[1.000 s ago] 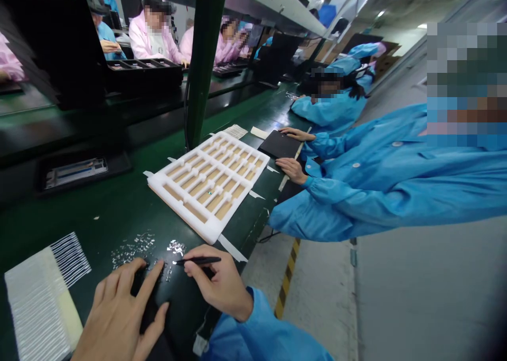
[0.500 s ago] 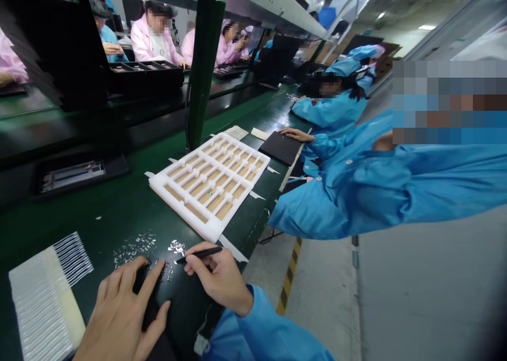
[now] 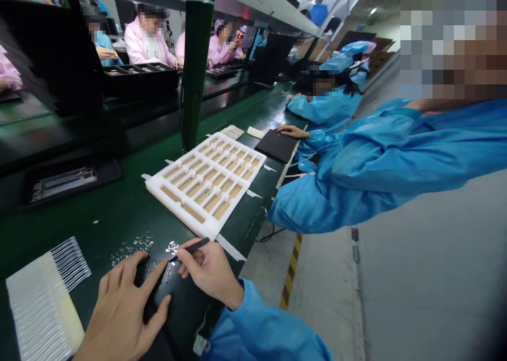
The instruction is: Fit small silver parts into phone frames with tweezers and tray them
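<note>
The black tweezers (image 3: 192, 248) have just been tilted, w/ the rear end raised & the tip lowered toward the shiny bits (image 3: 171, 247), which are small, scattered pieces on the dark green bench mat (image 3: 119, 208). One cluster is seen just by the tip, & a wider scatter lies farther left. Whether the tip touches a bit, or holds one, can't be told at this size.

The right hand (image 3: 209, 268) is held low over the mat, wrist angled in from the blue sleeve (image 3: 253, 332). The tweezers are pinched btwn thumb & index finger, w/ the other fingers curled below. The left hand (image 3: 119, 313) is laid nearby, palm down, on a black pad (image 3: 160, 292); its fingers are spread apart, not gripping anything.

Left of that hand, a stack of white film strips (image 3: 39, 313) is placed w/ its comb-like ends (image 3: 71, 263) toward the bits. Farther along the bench, a white foam tray (image 3: 206, 184) w/ a cardboard base is seen, just beyond the bits. Across the aisle side, a co-worker's hand (image 3: 292, 132) in a blue sleeve is rested on a black tablet-like case (image 3: 276, 145). Other workers in pink & blue coats are seen beyond the green post (image 3: 195, 65).
</note>
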A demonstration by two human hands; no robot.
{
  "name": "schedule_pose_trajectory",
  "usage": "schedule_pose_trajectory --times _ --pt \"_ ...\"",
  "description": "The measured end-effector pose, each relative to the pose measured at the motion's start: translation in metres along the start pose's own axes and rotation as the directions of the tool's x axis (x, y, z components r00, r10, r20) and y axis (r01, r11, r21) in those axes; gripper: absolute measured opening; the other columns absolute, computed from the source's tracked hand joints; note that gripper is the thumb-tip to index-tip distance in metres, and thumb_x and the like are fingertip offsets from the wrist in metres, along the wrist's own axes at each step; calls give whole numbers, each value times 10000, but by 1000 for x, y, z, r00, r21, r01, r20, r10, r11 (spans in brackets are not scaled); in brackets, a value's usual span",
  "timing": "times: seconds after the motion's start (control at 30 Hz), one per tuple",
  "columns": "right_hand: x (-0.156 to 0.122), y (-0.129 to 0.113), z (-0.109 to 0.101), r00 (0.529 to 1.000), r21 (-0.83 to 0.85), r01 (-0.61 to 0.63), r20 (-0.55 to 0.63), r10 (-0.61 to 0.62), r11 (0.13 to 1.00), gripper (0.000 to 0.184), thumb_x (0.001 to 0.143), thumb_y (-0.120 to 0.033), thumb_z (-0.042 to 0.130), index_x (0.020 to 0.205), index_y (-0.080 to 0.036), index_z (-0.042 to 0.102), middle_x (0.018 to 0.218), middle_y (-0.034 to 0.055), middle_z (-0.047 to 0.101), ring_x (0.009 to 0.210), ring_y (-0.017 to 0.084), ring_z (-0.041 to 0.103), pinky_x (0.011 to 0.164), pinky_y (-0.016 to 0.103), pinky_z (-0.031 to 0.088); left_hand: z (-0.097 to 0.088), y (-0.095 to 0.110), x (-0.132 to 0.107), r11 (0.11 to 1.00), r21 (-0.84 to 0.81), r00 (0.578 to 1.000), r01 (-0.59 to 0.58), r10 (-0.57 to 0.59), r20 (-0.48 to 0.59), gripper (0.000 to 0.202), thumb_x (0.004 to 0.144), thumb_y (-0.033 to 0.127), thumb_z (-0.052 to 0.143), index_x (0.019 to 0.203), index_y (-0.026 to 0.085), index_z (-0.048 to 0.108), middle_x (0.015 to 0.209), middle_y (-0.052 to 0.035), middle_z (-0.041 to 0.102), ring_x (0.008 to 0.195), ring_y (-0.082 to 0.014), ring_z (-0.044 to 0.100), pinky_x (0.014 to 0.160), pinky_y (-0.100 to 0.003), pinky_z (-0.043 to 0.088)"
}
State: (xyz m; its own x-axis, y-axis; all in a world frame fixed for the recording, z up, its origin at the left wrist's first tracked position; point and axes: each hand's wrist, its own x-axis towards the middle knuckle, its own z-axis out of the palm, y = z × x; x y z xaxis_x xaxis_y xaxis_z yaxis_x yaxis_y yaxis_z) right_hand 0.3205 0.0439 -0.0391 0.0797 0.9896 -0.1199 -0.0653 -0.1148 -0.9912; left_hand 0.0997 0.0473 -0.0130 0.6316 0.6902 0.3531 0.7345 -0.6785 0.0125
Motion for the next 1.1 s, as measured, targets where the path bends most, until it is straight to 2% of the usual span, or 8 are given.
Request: schedule_pose_trajectory --times 0.13,0.27,0.47,0.57,0.7,0.83,1.1 --pt "-17 -4 -8 983 -133 172 -43 -179 976 295 984 -452 756 987 -161 807 827 90 798 658 218 786 630 318 682 1 1 0 1000 8 1000 -3 3 15 505 974 405 625 1474 330 636 1387 -167 571 1222 -375 564 928 -519 498" --pt "-26 -10 -14 937 -297 340 26 -349 892 146 998 -280 708 1027 -192 821 931 101 816 764 228 800 710 327 674 1 1 -2 1000 -2 1000 -1 1 24 511 980 414 628 1482 321 626 1388 -172 566 1233 -377 558 934 -524 498" --pt "-26 -10 -14 916 -318 392 55 -396 863 130 1007 -240 693 1029 -202 815 915 92 813 786 228 797 747 334 672 -1 0 -2 1000 -5 1000 -3 3 24 509 973 405 640 1474 317 636 1385 -170 568 1242 -382 557 954 -523 480" --pt "-24 -8 -12 938 -250 339 22 -345 907 150 1012 -281 699 997 -182 811 894 96 802 710 210 784 691 321 669 -3 2 -1 1000 -1 1000 -12 12 17 523 963 388 644 1479 305 628 1387 -171 566 1237 -379 559 958 -512 468" --pt "-12 -5 -4 991 -64 132 -21 -134 989 326 986 -476 757 968 -151 774 743 69 767 620 206 769 630 312 673 -1 3 -2 1000 13 1000 -1 1 -11 593 989 435 624 1540 229 544 1370 -179 572 1210 -363 559 963 -497 449" --pt "5 -2 7 1000 24 -5 13 5 1000 485 890 -622 816 943 -147 739 620 18 708 542 190 731 569 294 655 3 2 -4 999 16 999 32 -32 -23 642 1002 518 603 1529 163 510 1357 -188 575 1203 -359 557 959 -489 446" --pt "12 -3 12 997 27 -69 33 68 997 421 872 -573 819 909 -164 721 578 -16 663 495 155 683 504 241 596 2 1 -1 1000 9 1000 19 -19 3 546 999 491 613 1487 250 572 1369 -174 552 1199 -371 557 923 -509 470"
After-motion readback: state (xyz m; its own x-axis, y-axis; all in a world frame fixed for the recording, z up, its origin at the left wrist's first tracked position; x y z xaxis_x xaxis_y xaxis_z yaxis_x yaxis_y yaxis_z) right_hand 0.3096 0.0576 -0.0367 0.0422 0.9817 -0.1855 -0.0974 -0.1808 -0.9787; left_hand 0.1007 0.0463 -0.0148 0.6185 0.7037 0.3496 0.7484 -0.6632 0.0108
